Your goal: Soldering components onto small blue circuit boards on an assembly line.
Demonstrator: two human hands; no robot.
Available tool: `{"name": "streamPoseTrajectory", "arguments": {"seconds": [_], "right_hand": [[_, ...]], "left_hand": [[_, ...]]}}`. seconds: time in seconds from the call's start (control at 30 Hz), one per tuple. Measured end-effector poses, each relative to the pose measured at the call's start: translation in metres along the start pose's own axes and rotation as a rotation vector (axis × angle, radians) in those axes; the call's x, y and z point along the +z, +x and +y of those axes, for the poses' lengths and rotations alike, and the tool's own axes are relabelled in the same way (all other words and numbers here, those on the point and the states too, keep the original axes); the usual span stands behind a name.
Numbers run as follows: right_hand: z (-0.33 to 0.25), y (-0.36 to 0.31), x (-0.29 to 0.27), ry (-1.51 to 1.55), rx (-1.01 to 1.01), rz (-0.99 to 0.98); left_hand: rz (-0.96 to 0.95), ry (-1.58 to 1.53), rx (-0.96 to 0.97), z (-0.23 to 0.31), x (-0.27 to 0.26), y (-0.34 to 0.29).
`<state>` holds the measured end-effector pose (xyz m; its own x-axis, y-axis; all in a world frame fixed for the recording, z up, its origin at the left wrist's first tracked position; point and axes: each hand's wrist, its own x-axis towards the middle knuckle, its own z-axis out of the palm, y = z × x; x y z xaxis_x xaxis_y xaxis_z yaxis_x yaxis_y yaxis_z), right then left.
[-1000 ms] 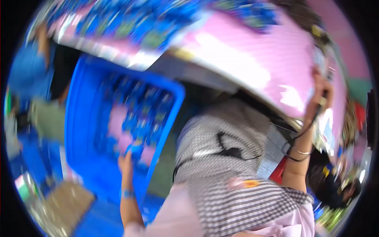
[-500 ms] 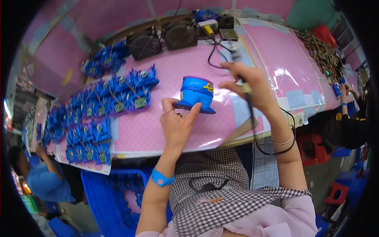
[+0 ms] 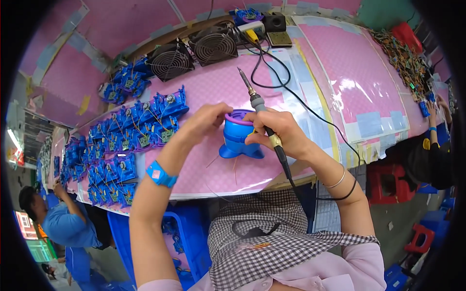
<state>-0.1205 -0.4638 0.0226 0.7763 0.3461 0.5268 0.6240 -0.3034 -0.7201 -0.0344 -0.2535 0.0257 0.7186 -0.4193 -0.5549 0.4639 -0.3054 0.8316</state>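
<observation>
A blue plastic toy housing (image 3: 238,132) with a purple rim stands on the pink-covered table, its flared feet down. Thin wires trail from under it toward me. My left hand (image 3: 208,119) grips its rim from the left, fingertips at the purple edge. In my right hand (image 3: 282,128) is a soldering iron (image 3: 257,101), its metal tip pointing up and away to the left. The thumb and fingers of that same hand also reach the housing's right side. The iron's black cord loops down past my right wrist.
Several rows of blue housings with wires and boards (image 3: 141,133) lie to the left. Two black fans (image 3: 213,47) stand at the back, near a sponge tray (image 3: 279,39). A blue crate (image 3: 191,233) is below the table edge. Other people work at both sides.
My left hand has moved from the housing's feet up to its rim. The housing has turned slightly. My right hand has come down to it with the soldering iron.
</observation>
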Motion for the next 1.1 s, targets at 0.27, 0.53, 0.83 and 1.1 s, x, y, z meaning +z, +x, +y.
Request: {"name": "streamPoseTrajectory", "arguments": {"seconds": [0.27, 0.53, 0.83, 1.1], "right_hand": [[-0.036, -0.027, 0.019, -0.443, -0.212, 0.05], [-0.048, -0.068, 0.064, -0.414, -0.053, 0.088], [-0.011, -0.02, 0.01, -0.327, 0.016, 0.139], [0.012, -0.026, 0.015, -0.143, 0.048, -0.033]], "left_hand": [[0.571, 0.377, 0.592, -0.025, -0.025, -0.007], [0.618, -0.149, 0.394, -0.119, 0.02, -0.12], [0.534, 0.701, 0.577, -0.099, 0.05, -0.097], [0.719, 0.689, 0.69, -0.11, 0.064, -0.117]]}}
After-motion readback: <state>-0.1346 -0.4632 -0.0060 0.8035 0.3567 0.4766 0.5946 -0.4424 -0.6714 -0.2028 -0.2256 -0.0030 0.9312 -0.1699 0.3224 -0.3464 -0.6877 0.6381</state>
